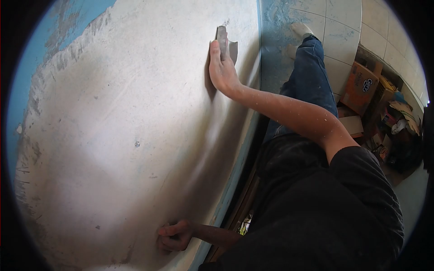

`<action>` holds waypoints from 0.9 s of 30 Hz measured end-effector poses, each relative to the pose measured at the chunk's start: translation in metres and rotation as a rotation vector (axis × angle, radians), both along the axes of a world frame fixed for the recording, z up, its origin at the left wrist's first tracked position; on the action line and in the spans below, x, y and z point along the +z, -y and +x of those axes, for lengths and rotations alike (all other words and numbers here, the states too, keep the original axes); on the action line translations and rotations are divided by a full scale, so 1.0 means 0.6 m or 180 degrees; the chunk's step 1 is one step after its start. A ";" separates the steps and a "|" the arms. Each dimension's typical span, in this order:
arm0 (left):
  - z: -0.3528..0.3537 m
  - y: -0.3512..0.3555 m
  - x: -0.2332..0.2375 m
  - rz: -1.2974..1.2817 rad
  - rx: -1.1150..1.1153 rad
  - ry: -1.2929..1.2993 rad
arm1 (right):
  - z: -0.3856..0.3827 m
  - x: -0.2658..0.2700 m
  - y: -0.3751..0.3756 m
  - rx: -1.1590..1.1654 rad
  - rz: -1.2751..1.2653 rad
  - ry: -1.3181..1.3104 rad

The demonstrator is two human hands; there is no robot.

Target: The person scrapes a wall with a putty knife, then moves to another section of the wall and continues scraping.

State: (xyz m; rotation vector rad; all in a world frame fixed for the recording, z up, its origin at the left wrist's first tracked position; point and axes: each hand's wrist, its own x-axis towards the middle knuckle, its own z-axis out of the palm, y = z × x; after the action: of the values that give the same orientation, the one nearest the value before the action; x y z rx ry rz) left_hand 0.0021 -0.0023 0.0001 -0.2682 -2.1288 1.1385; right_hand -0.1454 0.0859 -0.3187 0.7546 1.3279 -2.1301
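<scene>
My right hand point(224, 70) presses a folded piece of grey sandpaper point(221, 37) flat to the wall, thumb along one side. A curled flap of the sheet sticks out beside the fingers. Whether a block lies under the paper is hidden. At the bottom of the view my left hand point(175, 235) rests against the wall with its fingers curled in. What it holds, if anything, I cannot make out. The wall point(135, 117) has a large whitish, smoothed patch with small dark pits and scuffs.
Blue paint point(22, 90) borders the patch at the left. Pale floor tiles point(341, 27) lie at the top, dusted blue near the wall. My jeans-clad leg point(312, 72) stands close to the wall. Cardboard boxes point(359, 88) and piled clutter point(400, 126) sit at the right.
</scene>
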 end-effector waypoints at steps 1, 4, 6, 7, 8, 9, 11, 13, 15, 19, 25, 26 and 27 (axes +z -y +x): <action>-0.001 0.003 0.001 0.0038 -0.0066 -0.0005 | 0.004 0.011 -0.005 0.0048 -0.0041 -0.0016; -0.008 0.001 -0.006 0.0160 -0.0150 -0.0039 | 0.055 0.072 -0.026 0.0164 -0.0171 -0.0357; -0.005 0.002 -0.005 0.0201 -0.0125 -0.0025 | 0.068 0.080 -0.022 0.0172 -0.0211 -0.0373; -0.001 0.004 -0.004 0.0219 -0.0102 -0.0005 | 0.058 0.064 -0.019 0.0213 -0.0252 -0.0196; 0.001 0.004 -0.004 0.0244 -0.0087 0.0004 | 0.044 0.047 -0.018 0.0249 -0.0283 -0.0030; 0.002 0.003 0.000 0.0132 -0.0068 0.0029 | 0.032 0.031 -0.015 0.0191 -0.0218 0.0057; 0.000 0.003 0.002 -0.0055 -0.0051 0.0057 | 0.004 0.007 -0.007 0.0054 -0.0053 0.0210; -0.004 0.002 -0.004 0.0112 -0.0074 -0.0050 | 0.019 0.040 -0.010 -0.0030 0.0071 -0.0146; -0.006 0.001 -0.008 0.0159 -0.0107 -0.0061 | 0.055 0.076 -0.014 -0.0038 -0.0010 -0.0674; -0.006 0.002 -0.005 0.0052 -0.0094 -0.0031 | 0.027 0.054 -0.017 0.0017 -0.0282 -0.0052; -0.005 0.000 -0.001 0.0015 -0.0005 -0.0072 | 0.040 0.115 -0.020 0.0174 -0.0171 -0.0369; -0.005 0.002 -0.003 0.0049 -0.0021 -0.0070 | 0.052 0.129 -0.021 0.0149 -0.0125 -0.0513; -0.005 0.001 -0.005 0.0079 0.0001 -0.0074 | 0.060 0.136 -0.020 0.0129 -0.0093 -0.0645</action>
State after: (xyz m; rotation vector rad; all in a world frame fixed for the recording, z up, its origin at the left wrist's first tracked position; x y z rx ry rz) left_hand -0.0007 -0.0032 -0.0028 -0.2419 -2.1212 1.1093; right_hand -0.1093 0.0980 -0.2371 0.5061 1.3977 -2.2360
